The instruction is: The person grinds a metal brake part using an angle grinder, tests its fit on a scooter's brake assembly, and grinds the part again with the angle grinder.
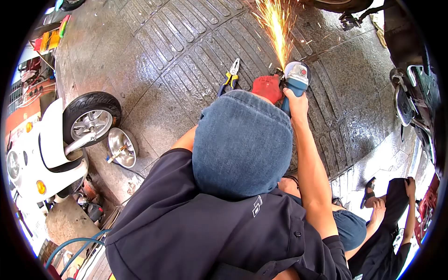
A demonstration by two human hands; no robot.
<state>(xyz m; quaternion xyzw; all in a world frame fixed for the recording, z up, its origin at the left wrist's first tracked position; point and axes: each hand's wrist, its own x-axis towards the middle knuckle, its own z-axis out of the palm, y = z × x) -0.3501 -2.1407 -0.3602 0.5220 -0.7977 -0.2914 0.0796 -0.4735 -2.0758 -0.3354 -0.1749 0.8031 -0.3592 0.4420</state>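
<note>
My right hand [297,101] is wrapped round the blue body of an angle grinder [297,80], whose disc sits low over the floor. Bright sparks [276,35] spray from the disc toward the top of the view. Just left of the grinder is my left hand [267,88] in a red glove, closed on something small beside the disc that I cannot make out. Pliers [229,78] with yellow and dark handles lie on the floor left of the glove. Blue denim [242,144] fills the middle of the view and hides my left forearm.
At the left stand a white scooter body [53,135] and a wheel [91,119], with a metal bowl [122,147] beside them. Another person [389,210] in dark clothes is at the lower right. Motorbike parts [413,100] line the right edge.
</note>
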